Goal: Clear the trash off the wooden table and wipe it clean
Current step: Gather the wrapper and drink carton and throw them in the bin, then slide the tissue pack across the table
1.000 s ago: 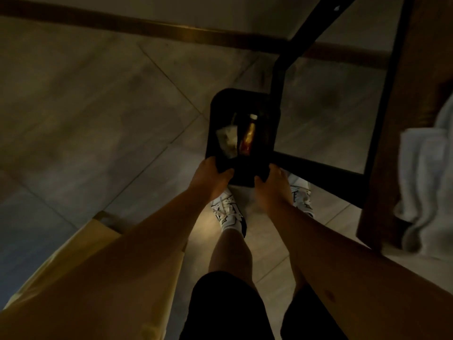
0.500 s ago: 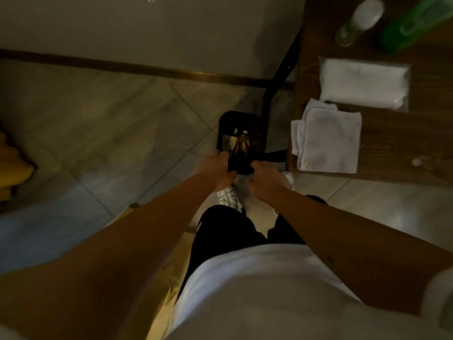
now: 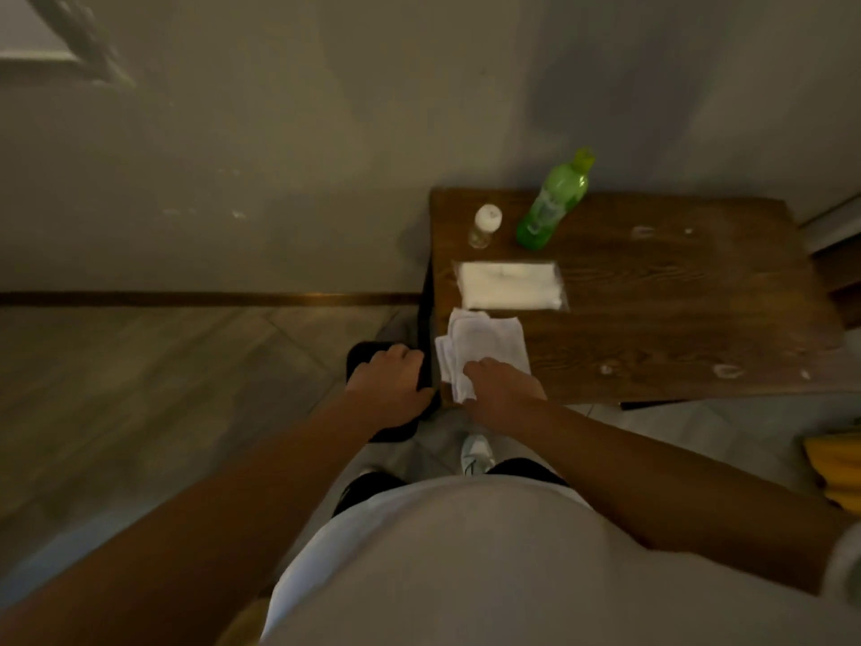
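Observation:
The wooden table (image 3: 675, 319) stands against the wall at the right, with pale smears and crumbs (image 3: 727, 370) on its right half. A folded white cloth (image 3: 489, 340) lies on its near left corner, partly hanging over the edge. My right hand (image 3: 505, 391) rests on the cloth's near corner with fingers closed on it. On the floor beside the table leg sits a black trash bin (image 3: 363, 356). My left hand (image 3: 389, 384) covers the bin's top; its fingers curl down out of sight, so its grip is hidden.
A green bottle (image 3: 552, 202), a small clear bottle with a white cap (image 3: 484, 226) and a flat white tissue pack (image 3: 510, 285) stand on the table's far left. Something yellow (image 3: 834, 463) lies at the right edge. My shoe (image 3: 475, 454) is under the table's front.
I have straightened up from crouching at the bin, so the tabletop is in view. My right hand left the bin's rim and went onto the white cloth. My left hand stays over the bin.

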